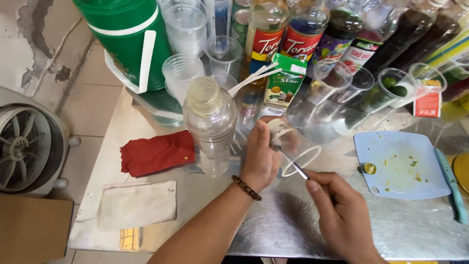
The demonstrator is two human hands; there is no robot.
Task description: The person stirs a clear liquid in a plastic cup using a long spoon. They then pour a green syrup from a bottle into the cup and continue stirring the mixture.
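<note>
My left hand [260, 159] grips a clear plastic cup [293, 146], tilted on its side with the mouth toward me. My right hand [342, 212] pinches a thin metal-handled utensil [299, 170] whose tip reaches into the cup's mouth. Both hands hover over a steel counter [293, 225]. A beaded bracelet [246, 188] circles my left wrist. Just left of my left hand stands a clear plastic shaker [210, 122] with a cap.
Syrup bottles [303, 34], stacked plastic cups [185, 34], a green jug [132, 39] and a small green carton [285, 80] crowd the back. A blue cutting board [398, 164] with a lime piece, a teal-handled knife [452, 183], red cloth [156, 152], grey cloth [137, 204]; fan [24, 146] on floor.
</note>
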